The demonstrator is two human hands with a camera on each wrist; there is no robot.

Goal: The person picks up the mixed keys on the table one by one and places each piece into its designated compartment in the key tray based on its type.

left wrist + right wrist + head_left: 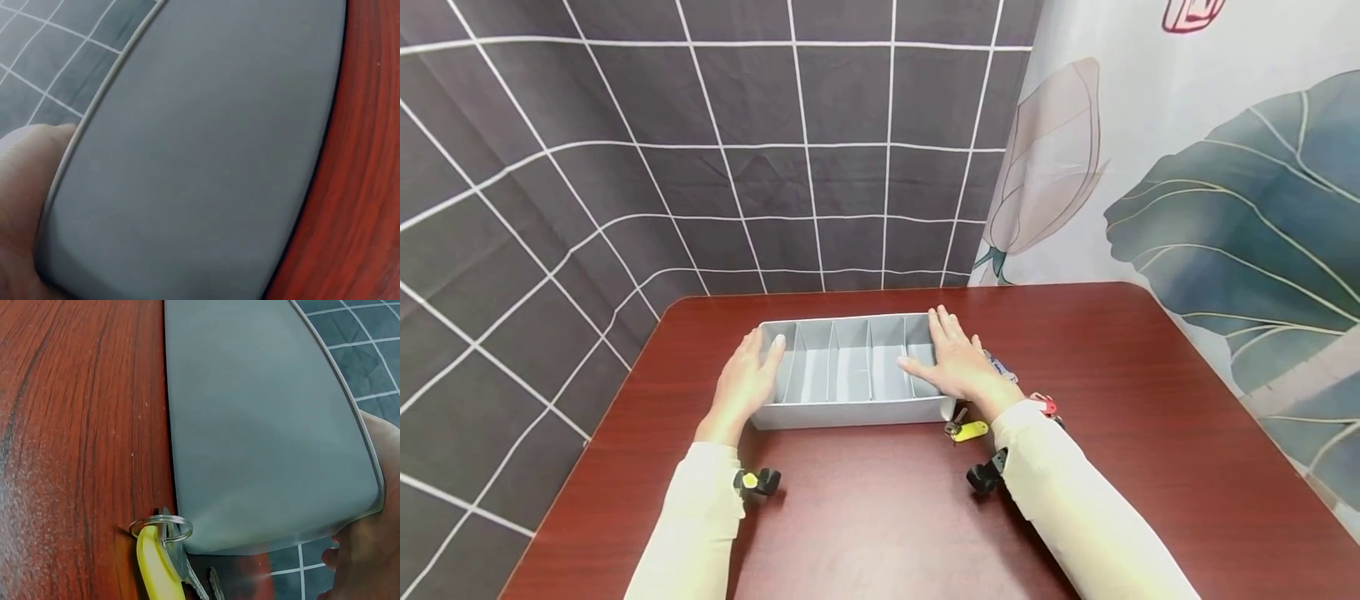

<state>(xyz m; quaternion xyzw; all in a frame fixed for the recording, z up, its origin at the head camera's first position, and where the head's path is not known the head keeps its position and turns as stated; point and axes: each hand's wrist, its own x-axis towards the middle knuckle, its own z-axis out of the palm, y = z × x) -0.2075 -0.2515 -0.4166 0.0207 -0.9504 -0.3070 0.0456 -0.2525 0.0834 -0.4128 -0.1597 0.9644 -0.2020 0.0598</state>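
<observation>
A grey divided organizer tray (857,414) lies on the table, its row of several compartments facing up. My left hand (743,382) holds the tray's left end, the thumb over the rim and the fingers along the outside. At the other end my right hand (958,365) grips the rim, its thumb reaching inward over the last compartment. Beside the tray's near right corner lies a key with a yellow tag (970,431); the right wrist view shows its metal ring (178,528) close against the tray wall. Both wrist views are mostly filled by the tray's front wall (200,144).
Past my right hand a blue key tag (1002,369) lies on the table, partly covered. A red key tag (1045,405) shows beside my right forearm. The reddish-brown table (865,500) ends at a dark gridded curtain (850,183) behind the tray.
</observation>
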